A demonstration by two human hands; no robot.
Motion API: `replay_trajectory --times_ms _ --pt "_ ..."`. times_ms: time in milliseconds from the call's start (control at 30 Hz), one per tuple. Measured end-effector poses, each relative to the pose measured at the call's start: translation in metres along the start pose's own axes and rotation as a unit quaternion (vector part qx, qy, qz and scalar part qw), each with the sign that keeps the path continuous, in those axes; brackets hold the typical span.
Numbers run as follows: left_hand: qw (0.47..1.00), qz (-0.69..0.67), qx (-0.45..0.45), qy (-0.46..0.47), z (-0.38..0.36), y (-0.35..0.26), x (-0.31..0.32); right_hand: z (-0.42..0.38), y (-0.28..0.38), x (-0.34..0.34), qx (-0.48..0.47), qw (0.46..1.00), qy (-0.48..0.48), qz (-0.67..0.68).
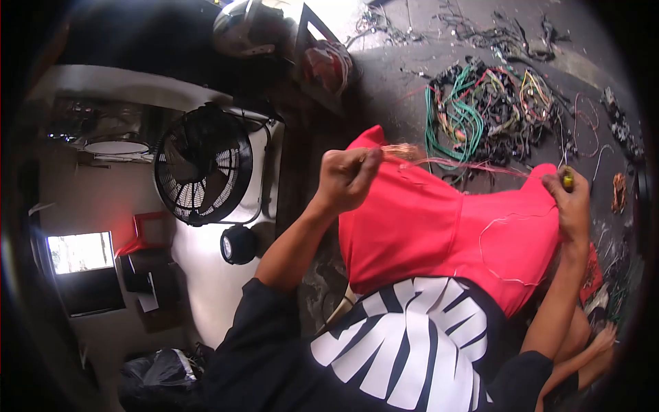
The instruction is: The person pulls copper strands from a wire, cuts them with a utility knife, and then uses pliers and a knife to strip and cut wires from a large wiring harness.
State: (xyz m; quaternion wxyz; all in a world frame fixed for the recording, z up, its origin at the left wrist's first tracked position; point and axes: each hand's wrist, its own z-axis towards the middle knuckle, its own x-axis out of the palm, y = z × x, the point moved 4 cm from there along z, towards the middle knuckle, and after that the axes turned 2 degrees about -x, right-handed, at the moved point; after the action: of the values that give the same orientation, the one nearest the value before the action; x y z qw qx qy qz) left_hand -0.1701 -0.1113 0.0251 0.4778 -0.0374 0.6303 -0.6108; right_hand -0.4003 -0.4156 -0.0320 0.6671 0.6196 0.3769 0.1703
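My left hand (349, 177) is closed in a fist around one end of a bundle of copper wire strands (405, 152). Pinkish thin wires (473, 165) stretch from that bundle across toward my right side. My right hand (571, 199) is closed on a small yellow-handled tool (568, 179); its working end is too small to make out. Beneath both hands, bright red cloth (412, 226) covers my lap, and a thin pale wire (482, 244) lies looped on it.
A tangled heap of wiring (491, 113) with green, red and black strands lies on the floor ahead. More black wire scraps (508, 34) are beyond it. A black fan (204, 165) stands at left. Another person's hand (604, 340) is at lower right, near a small copper bundle (618, 192).
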Motion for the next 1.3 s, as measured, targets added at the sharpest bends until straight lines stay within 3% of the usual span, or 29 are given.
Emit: replay_trajectory --times_ms 67,133,233,300,467,567,600,633,700,767,833,867,933,967,1000,1033,1067,1100,1200,1267,1300 --pt "0.995 -0.015 -0.018 -0.101 0.012 0.002 -0.032 0.02 -0.01 -0.036 0.026 0.996 -0.082 0.038" --pt "0.986 -0.005 -0.016 -0.166 0.016 0.005 -0.061 0.027 -0.014 -0.068 0.002 0.994 -0.1 0.05" --pt "0.975 0.059 0.003 -0.213 0.009 0.018 -0.093 0.042 -0.022 -0.105 -0.01 0.977 -0.184 -0.105" --pt "0.963 0.113 0.005 -0.243 0.007 0.023 -0.119 0.063 -0.04 -0.131 -0.021 0.984 -0.17 -0.058" --pt "0.954 0.207 -0.027 -0.216 -0.001 0.014 -0.166 0.111 -0.024 -0.136 -0.071 0.987 -0.143 -0.011" --pt "0.942 0.137 -0.041 -0.304 -0.013 0.014 -0.21 0.167 -0.032 -0.182 -0.117 0.97 -0.152 -0.15" --pt "0.791 0.534 0.113 -0.277 -0.025 0.012 -0.234 0.177 -0.033 -0.207 -0.108 0.965 -0.194 -0.142" --pt "0.695 0.636 0.127 -0.311 -0.048 0.028 -0.261 0.187 -0.045 -0.234 -0.107 0.955 -0.223 -0.164" --pt "0.819 0.439 -0.031 -0.368 -0.075 0.041 -0.303 0.207 -0.082 -0.304 -0.114 0.917 -0.262 -0.277" --pt "0.855 0.238 -0.166 -0.43 -0.101 0.048 -0.327 0.218 -0.098 -0.336 -0.101 0.89 -0.285 -0.341" --pt "0.805 0.404 -0.141 -0.411 -0.12 0.071 -0.347 0.222 -0.068 -0.316 -0.089 0.898 -0.304 -0.304" --pt "0.806 0.442 -0.078 -0.385 -0.108 0.035 -0.33 0.212 -0.044 -0.292 -0.089 0.898 -0.319 -0.291" --pt "0.75 0.5 -0.193 -0.388 -0.134 0.073 -0.365 0.19 0.004 -0.261 -0.089 0.889 -0.339 -0.295" --pt "0.746 0.502 -0.162 -0.406 -0.14 0.072 -0.372 0.217 -0.009 -0.285 -0.039 0.849 -0.314 -0.422" --pt "0.689 0.542 -0.266 -0.4 -0.148 0.072 -0.381 0.194 0.026 -0.258 -0.011 0.842 -0.347 -0.414" --pt "0.655 0.573 -0.266 -0.414 -0.162 0.082 -0.395 0.208 0.026 -0.27 -0.054 0.763 -0.368 -0.528" --pt "0.619 0.592 -0.318 -0.407 -0.178 0.089 -0.408 0.15 0.102 -0.195 0.089 0.765 -0.396 -0.5" --pt "0.582 0.607 -0.369 -0.396 -0.194 0.093 -0.417 0.197 0.037 -0.269 0.024 0.738 -0.429 -0.52" --pt "0.534 0.604 -0.456 -0.377 -0.237 0.09 -0.435 0.168 0.059 -0.254 -0.013 0.735 -0.48 -0.478" --pt "0.517 0.589 -0.482 -0.392 -0.266 0.102 -0.445 0.228 -0.023 -0.337 -0.04 0.733 -0.467 -0.493" --pt "0.512 0.577 -0.495 -0.4 -0.285 0.114 -0.45 0.22 -0.002 -0.305 -0.13 0.735 -0.453 -0.487"
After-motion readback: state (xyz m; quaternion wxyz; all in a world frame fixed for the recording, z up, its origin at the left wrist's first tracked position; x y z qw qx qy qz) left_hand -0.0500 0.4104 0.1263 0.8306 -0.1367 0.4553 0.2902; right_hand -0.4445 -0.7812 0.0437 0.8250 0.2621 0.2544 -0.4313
